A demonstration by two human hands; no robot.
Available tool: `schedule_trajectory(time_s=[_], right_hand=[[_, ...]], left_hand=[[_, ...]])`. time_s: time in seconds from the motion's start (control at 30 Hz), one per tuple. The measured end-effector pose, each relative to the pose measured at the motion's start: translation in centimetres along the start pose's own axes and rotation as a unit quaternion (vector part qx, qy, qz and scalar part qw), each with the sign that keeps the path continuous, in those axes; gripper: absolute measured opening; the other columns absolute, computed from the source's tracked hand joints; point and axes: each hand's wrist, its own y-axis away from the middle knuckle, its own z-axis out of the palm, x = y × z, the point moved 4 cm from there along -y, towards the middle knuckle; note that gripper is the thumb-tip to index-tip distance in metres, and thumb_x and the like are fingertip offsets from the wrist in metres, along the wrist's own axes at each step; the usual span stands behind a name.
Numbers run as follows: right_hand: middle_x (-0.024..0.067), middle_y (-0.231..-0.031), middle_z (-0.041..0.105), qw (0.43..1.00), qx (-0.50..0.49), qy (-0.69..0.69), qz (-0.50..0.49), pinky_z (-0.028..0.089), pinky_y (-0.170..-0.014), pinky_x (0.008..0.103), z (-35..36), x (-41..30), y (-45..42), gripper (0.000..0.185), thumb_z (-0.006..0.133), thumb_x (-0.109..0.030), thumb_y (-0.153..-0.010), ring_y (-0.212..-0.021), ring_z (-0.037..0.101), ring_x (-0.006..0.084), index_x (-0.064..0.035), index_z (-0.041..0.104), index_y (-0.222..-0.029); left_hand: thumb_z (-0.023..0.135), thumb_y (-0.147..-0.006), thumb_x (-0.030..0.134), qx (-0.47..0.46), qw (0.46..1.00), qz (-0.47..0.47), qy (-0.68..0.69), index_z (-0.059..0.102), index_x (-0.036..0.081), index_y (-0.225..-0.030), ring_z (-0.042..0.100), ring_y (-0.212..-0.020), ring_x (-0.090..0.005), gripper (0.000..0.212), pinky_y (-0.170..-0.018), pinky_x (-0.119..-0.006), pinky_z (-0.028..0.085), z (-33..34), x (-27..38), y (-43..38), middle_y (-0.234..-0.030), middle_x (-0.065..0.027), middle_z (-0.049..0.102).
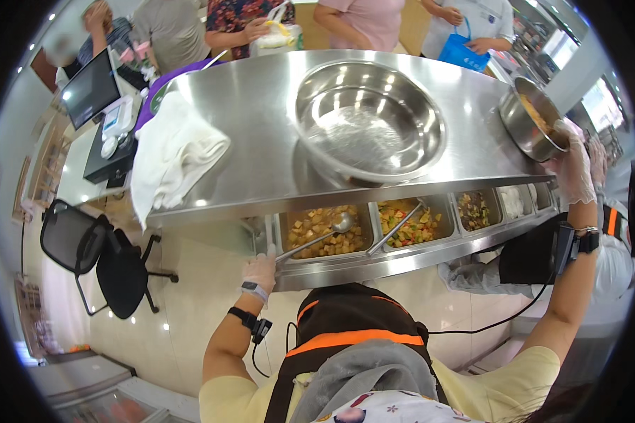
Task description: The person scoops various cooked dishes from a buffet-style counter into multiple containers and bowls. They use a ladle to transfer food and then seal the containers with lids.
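My left hand (260, 272), in a clear plastic glove, is at the left end of the food counter, closed around the handle end of a metal ladle (343, 222). The ladle's bowl rests over a steel pan of cubed food in sauce (309, 240). My right hand (574, 161), also gloved, grips the rim of a steel pot (529, 124) with orange-brown food inside. That pot tilts at the right end of the upper steel shelf. A large, shiny steel basin (370, 121) stands mid-shelf. Another utensil (397, 228) lies across the pan of mixed vegetables (408, 222).
A white cloth (177, 153) hangs over the shelf's left end. Farther right are more food pans (479, 210). Several people stand across the counter; a co-worker (611, 254) is close on my right. An office chair (119, 269) and a monitor (91, 87) are at left.
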Motion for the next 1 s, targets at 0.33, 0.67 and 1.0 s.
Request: schedule_trajectory(time_s=[0.33, 0.67, 1.0], right_hand=[[0.0017, -0.121, 0.056, 0.935, 0.005, 0.182, -0.304, 0.044, -0.081, 0.025, 8.7, -5.1, 6.2, 0.053, 0.049, -0.048, -0.097, -0.095, 0.052, 0.0098, -0.0099, 0.055, -0.134], [0.0074, -0.108, 0.061, 0.927, -0.289, 0.226, -0.08, 0.048, -0.068, 0.0225, 20.0, -7.3, 9.9, 0.04, 0.06, -0.023, -0.092, -0.076, 0.06, 0.0081, 0.0001, 0.057, -0.124], [0.0073, -0.106, 0.065, 0.986, -0.065, -0.128, 0.085, 0.053, -0.081, 0.0272, 1.3, 6.4, 18.1, 0.049, 0.066, -0.016, -0.081, -0.089, 0.064, 0.0131, 0.0019, 0.054, -0.124]], left_hand=[[0.058, -0.088, 0.02, -0.004, 0.999, -0.009, -0.039, 0.038, 0.011, -0.144, 0.062, -0.104, -0.0317, 0.06, -0.083, -0.048, 0.048, -0.7, 0.5, -1.8, -0.11, -0.0139, 0.063], [0.067, -0.081, 0.019, 0.043, 0.992, -0.015, -0.12, 0.039, 0.009, -0.143, 0.065, -0.09, -0.0263, 0.069, -0.071, -0.039, 0.053, -5.5, 5.5, -2.5, -0.097, -0.0091, 0.064], [0.053, -0.087, 0.007, -0.026, 0.962, 0.271, 0.004, 0.023, 0.014, -0.153, 0.064, -0.091, -0.0344, 0.073, -0.074, -0.046, 0.052, -3.0, 29.1, -6.5, -0.11, -0.0215, 0.058]])
